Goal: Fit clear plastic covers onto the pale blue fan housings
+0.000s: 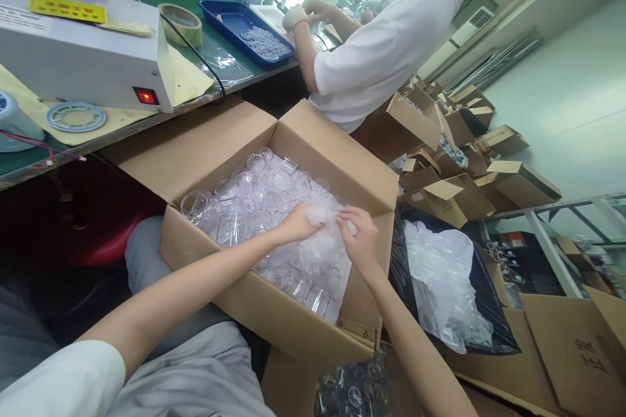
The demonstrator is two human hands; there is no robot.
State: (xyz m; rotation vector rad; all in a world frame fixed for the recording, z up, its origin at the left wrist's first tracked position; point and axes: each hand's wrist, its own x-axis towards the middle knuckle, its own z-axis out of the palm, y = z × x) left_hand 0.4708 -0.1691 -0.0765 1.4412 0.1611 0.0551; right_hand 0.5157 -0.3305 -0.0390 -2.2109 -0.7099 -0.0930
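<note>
Over an open cardboard box (337, 143) in front of me, my left hand (298, 225) grips a thin, crumpled, translucent plastic bag (320, 246). My right hand (359, 234) pinches the same bag at its right side, thumb and fingers close together. Whether the bag holds anything is hard to make out. Below both hands the box is filled with clear round plastic parts (229, 228) that look like small cups with spoked ends. A white sheet shows beneath them near the box's right side.
On the left bench stand a grey machine (92, 45) with a lit red switch, a tape roll (180, 23) and a blue tray (244, 32) of small pieces. A co-worker in a white sleeve (372, 55) works beyond. To the right, a black-lined container holds plastic bags (440, 273).
</note>
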